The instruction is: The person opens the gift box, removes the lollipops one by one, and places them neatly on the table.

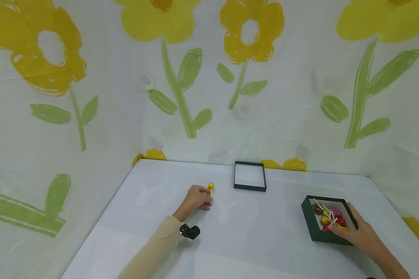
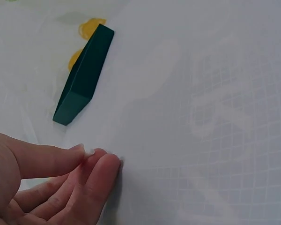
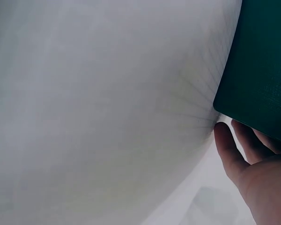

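Note:
My left hand (image 1: 196,198) pinches the stick of a yellow lollipop (image 1: 211,186) low over the table, left of centre. In the left wrist view, thumb and fingertips meet at a small pale stick end (image 2: 89,152); the lollipop's head is hidden there. At the right, a dark green box (image 1: 326,235) holds several lollipops (image 1: 325,220) with yellow and red heads and white sticks. My right hand (image 1: 364,234) grips the box's right wall, fingers outside and thumb over the rim beside the lollipops. In the right wrist view, the fingers (image 3: 228,145) lie against the green side.
A shallow dark green lid (image 1: 250,188) lies at the table's back edge, its hollow side up. Around the white table (image 1: 258,232) hangs a pale cloth (image 1: 286,97) printed with yellow flowers. A black wrist device (image 1: 190,231) is on the left sleeve.

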Demonstrator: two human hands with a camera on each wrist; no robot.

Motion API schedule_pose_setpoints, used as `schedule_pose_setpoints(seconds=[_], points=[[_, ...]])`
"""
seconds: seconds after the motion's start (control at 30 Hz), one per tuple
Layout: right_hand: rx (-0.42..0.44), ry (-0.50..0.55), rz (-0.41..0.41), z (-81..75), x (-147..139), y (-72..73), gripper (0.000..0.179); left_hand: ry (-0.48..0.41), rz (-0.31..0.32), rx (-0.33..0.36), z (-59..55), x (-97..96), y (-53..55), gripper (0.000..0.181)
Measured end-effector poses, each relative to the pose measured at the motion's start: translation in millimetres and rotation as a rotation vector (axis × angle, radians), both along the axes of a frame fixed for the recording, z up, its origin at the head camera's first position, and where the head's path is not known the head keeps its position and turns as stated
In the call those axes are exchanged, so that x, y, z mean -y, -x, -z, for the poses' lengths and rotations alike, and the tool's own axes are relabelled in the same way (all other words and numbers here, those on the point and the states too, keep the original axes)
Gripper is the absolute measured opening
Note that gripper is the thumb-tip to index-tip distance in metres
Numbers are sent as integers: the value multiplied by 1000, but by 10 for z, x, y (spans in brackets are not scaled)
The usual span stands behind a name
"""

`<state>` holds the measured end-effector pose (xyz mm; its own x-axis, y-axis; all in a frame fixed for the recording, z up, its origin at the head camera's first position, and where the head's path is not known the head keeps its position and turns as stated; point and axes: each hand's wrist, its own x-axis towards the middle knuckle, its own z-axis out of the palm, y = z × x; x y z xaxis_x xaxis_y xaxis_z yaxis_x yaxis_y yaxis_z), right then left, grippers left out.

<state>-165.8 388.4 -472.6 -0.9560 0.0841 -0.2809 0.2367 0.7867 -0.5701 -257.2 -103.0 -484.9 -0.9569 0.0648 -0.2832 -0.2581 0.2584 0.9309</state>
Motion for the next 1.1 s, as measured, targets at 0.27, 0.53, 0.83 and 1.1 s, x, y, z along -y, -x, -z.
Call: schedule_pose_setpoints(seconds=[0.27,0.53,0.83,1.1], points=[[-58,14,-7,12,-13,-36,109,86,-4,-38,-37,-48,-11,25],[-86,14,-20,16,2,-49,108,191,15,-109,-25,1,-23,22],[-48,-7,-5,29,-44,-78,110,286,80,-120,-38,17,-60,25],[-72,10,-31,22,-39,-22,108,289,104,-145,-81,107,-25,24]])
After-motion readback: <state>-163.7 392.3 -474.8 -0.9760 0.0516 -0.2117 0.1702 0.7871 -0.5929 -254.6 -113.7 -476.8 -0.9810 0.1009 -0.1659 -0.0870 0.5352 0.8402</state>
